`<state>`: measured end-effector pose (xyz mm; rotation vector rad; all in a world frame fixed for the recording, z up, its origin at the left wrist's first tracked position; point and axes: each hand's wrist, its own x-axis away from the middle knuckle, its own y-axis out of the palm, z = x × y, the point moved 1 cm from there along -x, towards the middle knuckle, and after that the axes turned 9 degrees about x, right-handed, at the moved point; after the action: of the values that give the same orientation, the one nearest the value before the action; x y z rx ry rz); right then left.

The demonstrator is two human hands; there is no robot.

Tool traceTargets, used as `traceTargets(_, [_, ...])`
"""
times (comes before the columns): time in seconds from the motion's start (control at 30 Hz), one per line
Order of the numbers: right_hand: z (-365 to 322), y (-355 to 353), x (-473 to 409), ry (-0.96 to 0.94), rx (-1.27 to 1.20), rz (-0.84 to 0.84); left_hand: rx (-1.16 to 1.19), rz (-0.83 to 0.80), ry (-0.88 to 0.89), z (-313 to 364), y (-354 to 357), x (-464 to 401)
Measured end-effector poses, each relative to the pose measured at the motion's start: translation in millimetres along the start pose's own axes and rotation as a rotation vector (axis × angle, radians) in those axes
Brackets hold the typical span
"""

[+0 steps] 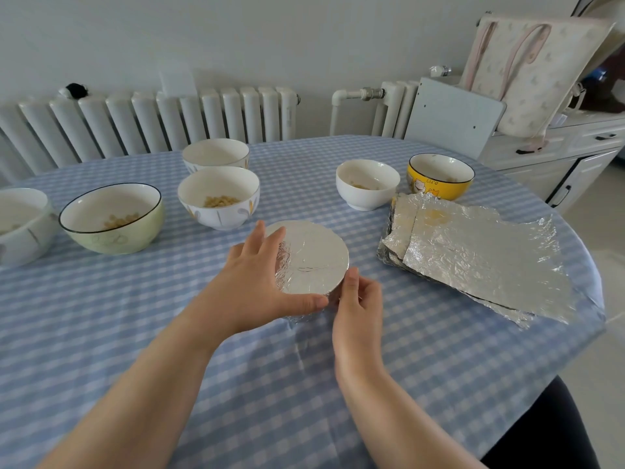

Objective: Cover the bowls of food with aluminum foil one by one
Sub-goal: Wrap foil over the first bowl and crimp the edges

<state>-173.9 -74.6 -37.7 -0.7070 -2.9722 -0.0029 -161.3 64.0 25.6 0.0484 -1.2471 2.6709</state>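
A bowl wrapped in aluminum foil (314, 258) stands in the middle of the table. My left hand (257, 282) cups its left side, fingers along the rim and thumb under the near edge. My right hand (358, 299) presses the foil against the bowl's near right side with its fingers. A stack of loose foil sheets (480, 255) lies to the right. Several uncovered bowls hold food: a green bowl (115, 221), a white patterned bowl (220, 198), another behind it (216, 155), a plain white bowl (367, 184), a yellow bowl (439, 176), and a white bowl at the left edge (20, 225).
The round table has a blue checked cloth (270, 384). A radiator (152, 120) runs along the far wall. A white cabinet (554, 157) with a fabric bag on it stands at the back right, beside a grey chair back (453, 116).
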Motion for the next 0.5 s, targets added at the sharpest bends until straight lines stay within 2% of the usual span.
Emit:
traceTargets(0.2, [-4, 1, 0, 0.073, 0.036, 0.044, 0.014, 0.009, 0.005, -2, 1, -1])
traceTargets(0.33, [-1, -4, -6, 0.128, 0.096, -0.010, 0.032, 0.013, 0.008, -3, 1, -2])
traceTargets(0.5, [-12, -22, -8, 0.294, -0.167, -0.178, 0.121, 0.012, 0.063, -11, -1, -8])
